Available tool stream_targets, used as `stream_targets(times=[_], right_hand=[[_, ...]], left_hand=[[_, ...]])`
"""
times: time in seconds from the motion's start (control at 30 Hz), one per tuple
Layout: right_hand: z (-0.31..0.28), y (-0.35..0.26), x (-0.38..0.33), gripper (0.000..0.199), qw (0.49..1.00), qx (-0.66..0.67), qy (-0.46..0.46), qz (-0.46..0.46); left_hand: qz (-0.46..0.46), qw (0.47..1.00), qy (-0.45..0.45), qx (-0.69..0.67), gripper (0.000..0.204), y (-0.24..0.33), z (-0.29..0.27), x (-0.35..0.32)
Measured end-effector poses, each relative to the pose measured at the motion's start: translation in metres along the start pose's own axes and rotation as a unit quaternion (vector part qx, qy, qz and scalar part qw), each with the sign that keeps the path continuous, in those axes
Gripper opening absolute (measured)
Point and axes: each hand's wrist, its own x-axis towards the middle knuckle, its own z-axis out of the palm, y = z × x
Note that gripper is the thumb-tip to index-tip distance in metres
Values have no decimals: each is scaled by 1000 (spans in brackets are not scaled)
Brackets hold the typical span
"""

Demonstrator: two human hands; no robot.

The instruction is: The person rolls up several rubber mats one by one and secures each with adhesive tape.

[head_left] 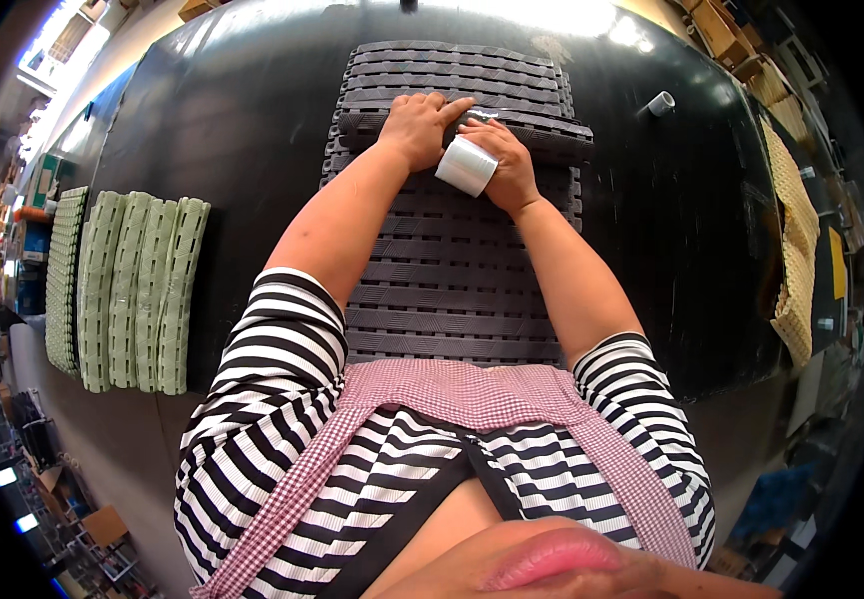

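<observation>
While the bare right hand (508,172) grasps a short, wide roll of clear, shiny film (468,166), the bare left hand (414,132) lies just beside it, its fingers on a dark grey, slotted strip bundle (552,140); whether that left grip clasps the bundle or merely rests there, I cannot tell. The film roll sits tilted in the right hand's grip, near the bundle, which lies crosswise over dark grey, slotted slatted matting (452,270) on a broad black surface (671,250). Pale green slotted strips (132,290) stand side by side at left; a small whitish tube (660,103) lies well apart at right, near beige textured matting (794,250).
</observation>
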Motion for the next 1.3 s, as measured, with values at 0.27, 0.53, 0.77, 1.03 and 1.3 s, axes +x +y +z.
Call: stream_targets(times=[0.27, 0.53, 0.77, 1.03, 1.3], right_hand=[[-44, -148, -31, 23, 731, 631, -230, 121], [-248, -71, -260, 26, 850, 142, -46, 506], [-289, -94, -328, 25, 740, -19, 16, 673], [-310, -49, -376, 55, 686, -5, 90, 722], [-218, -136, -340, 51, 879, -351, 123, 299]], left_hand=[[-54, 998, -12, -23, 48, -9, -6, 25], [-192, 960, 155, -136, 59, 7, -121, -171], [-564, 823, 19, 63, 83, -55, -132, -386], [-403, 866, 180, 233, 34, -93, -78, -447], [-123, 947, 282, 87, 12, -30, -69, -403]])
